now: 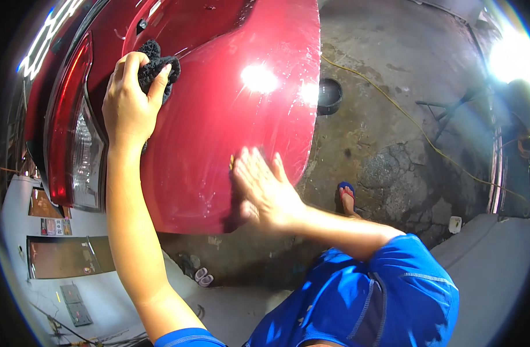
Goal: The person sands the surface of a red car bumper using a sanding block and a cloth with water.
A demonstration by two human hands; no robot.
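Note:
My left hand (129,95) is closed round a bunched black fuzzy cloth (155,72). It presses the cloth near the upper left of the red car bumper (219,127), beside the tail light (80,133). Farther right, my right hand (265,188) is at the bumper's rounded lower edge, its fingers stretched out and slightly blurred. A small yellowish bit shows at its fingertips; I cannot make out what it is. Glare and whitish streaks lie on the red paint.
A black round container (329,96) stands on the stained concrete floor beyond the bumper. A yellow cord (404,113) runs across that floor. A bright lamp (513,55) shines at the upper right. Pale clogs (203,277) lie below the bumper. My sandalled foot (347,196) shows at right.

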